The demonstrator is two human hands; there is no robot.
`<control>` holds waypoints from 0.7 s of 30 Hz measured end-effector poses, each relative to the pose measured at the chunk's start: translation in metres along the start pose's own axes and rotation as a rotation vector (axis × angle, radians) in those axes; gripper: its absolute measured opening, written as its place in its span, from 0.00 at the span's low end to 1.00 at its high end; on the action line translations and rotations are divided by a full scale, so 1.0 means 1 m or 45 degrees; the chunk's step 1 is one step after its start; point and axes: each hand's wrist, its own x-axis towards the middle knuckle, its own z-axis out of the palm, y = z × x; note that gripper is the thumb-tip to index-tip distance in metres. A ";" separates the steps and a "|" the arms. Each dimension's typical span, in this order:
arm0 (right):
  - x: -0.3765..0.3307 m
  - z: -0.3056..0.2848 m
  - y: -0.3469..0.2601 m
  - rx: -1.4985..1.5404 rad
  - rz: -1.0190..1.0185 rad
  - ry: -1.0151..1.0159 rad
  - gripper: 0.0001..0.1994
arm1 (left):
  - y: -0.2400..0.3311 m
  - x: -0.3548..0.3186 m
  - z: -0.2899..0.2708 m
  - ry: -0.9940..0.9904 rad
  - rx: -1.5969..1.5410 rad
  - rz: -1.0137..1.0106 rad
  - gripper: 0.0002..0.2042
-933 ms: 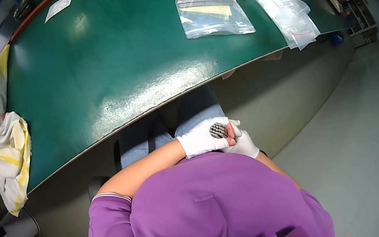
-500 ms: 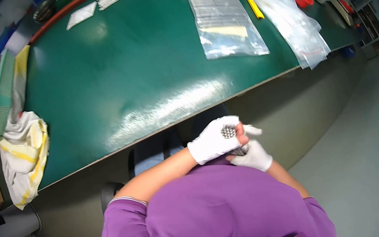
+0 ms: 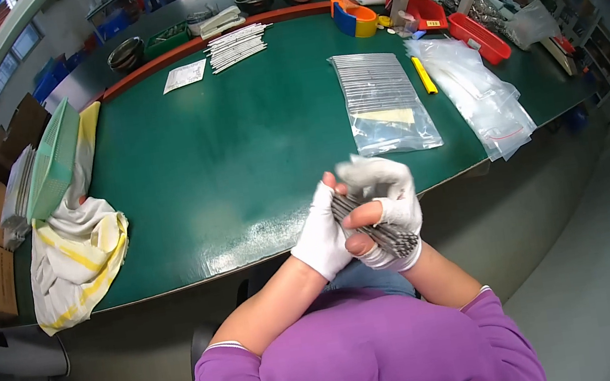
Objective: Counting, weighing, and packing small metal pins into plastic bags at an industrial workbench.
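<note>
A bundle of thin grey metal rods [image 3: 398,241] lies slantwise between my two hands, just in front of the table's near edge. My left hand [image 3: 320,233], in a white glove with bare fingertips, closes round the bundle's far-left end. My right hand [image 3: 398,197], gloved the same way, wraps the bundle from the right, its bare thumb and a fingertip across the rods. The rod ends show at its lower right side. Beyond my hands a clear plastic bag [image 3: 391,135] holds a row of similar rods and a pale paper slip.
The green table [image 3: 205,142] carries stacked white strips [image 3: 238,46], a small white packet [image 3: 185,76], a yellow cutter [image 3: 424,75] and empty clear bags [image 3: 473,85]. A cloth [image 3: 81,261] hangs over its left edge beside a green basket [image 3: 55,159]. Red trays [image 3: 478,37] stand far right.
My hands have risen with the rods from near my lap toward the table edge. The bundle has turned, with its ends now toward the lower right. My view has tilted up.
</note>
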 end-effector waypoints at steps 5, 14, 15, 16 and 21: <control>0.022 0.000 0.012 0.381 0.538 -0.030 0.10 | 0.016 -0.006 0.021 -0.070 0.322 0.058 0.26; 0.019 0.015 0.057 0.742 1.050 0.002 0.08 | 0.049 0.000 0.023 0.003 1.915 1.087 0.32; 0.009 0.013 0.063 0.403 1.004 -0.143 0.10 | 0.046 0.003 0.029 -0.066 2.051 1.095 0.35; -0.004 0.014 0.065 0.546 0.902 -0.135 0.10 | 0.044 0.009 0.035 -0.123 2.135 1.153 0.34; -0.014 0.012 0.054 0.171 0.568 -0.341 0.11 | 0.031 0.012 0.048 0.065 1.670 0.692 0.16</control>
